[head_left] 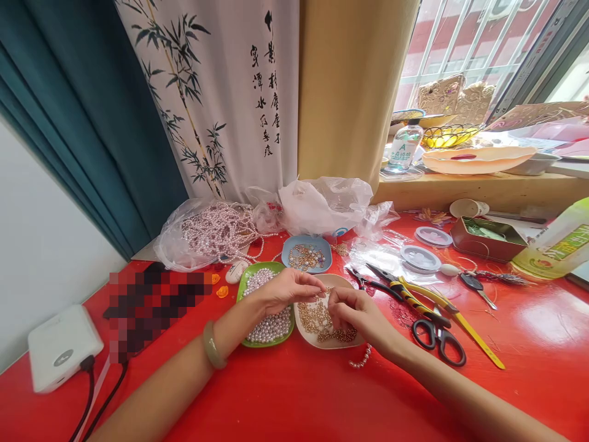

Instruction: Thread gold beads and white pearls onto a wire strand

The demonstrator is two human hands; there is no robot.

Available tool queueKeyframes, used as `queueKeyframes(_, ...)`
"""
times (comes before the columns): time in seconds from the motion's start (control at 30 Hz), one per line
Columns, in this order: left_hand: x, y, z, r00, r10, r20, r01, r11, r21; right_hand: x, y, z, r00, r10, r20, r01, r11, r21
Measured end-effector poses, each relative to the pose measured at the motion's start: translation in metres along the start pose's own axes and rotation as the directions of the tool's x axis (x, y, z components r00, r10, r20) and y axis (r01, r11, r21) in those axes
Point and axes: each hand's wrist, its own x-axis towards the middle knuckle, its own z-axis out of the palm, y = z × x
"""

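Head view: both hands, left (288, 288) and right (352, 310), pinch tiny gold beads (317, 319) above a white oval dish (301, 322) on the red surface (294, 393); light, slippery, best gripped by fingertips.

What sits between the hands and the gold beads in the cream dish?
Nothing visible. Both the left hand and right hand hover directly over the cream dish of gold beads, fingertips pinched together above it.

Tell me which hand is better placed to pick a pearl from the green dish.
Left, probably. The left hand hovers at the green dish of pearls, while the right hand sits over the beige dish of gold beads, farther off.
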Motion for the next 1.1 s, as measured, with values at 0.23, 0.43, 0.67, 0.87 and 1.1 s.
queueKeyframes(0.23,-0.0006,0.0006,0.0009,1.0,0.007,-0.005,-0.007,1.0,0.008,0.0,0.0006,0.0007,1.0,0.007,0.004,-0.007,1.0,0.006)
queueKeyframes(0.43,-0.0007,0.001,0.0012,1.0,0.004,-0.011,-0.004,1.0,0.02,0.0,0.0012,-0.0001,1.0,0.008,0.009,-0.009,1.0,0.013)
queueKeyframes(0.67,-0.0001,-0.0007,0.0001,1.0,0.011,-0.007,-0.011,0.999,0.047,-0.001,-0.0026,0.0004,1.0,0.024,0.019,-0.025,0.999,0.026)
queueKeyframes(0.87,-0.0004,-0.0006,0.0008,1.0,0.008,0.005,-0.008,0.999,0.039,0.0011,0.0021,-0.0004,0.999,0.026,0.024,-0.027,0.999,0.027)
queueKeyframes(1.1,-0.0033,0.0039,0.0003,0.999,0.038,0.028,-0.041,0.994,0.102,0.0032,0.0063,-0.0003,0.999,-0.014,0.035,0.014,1.0,0.011)
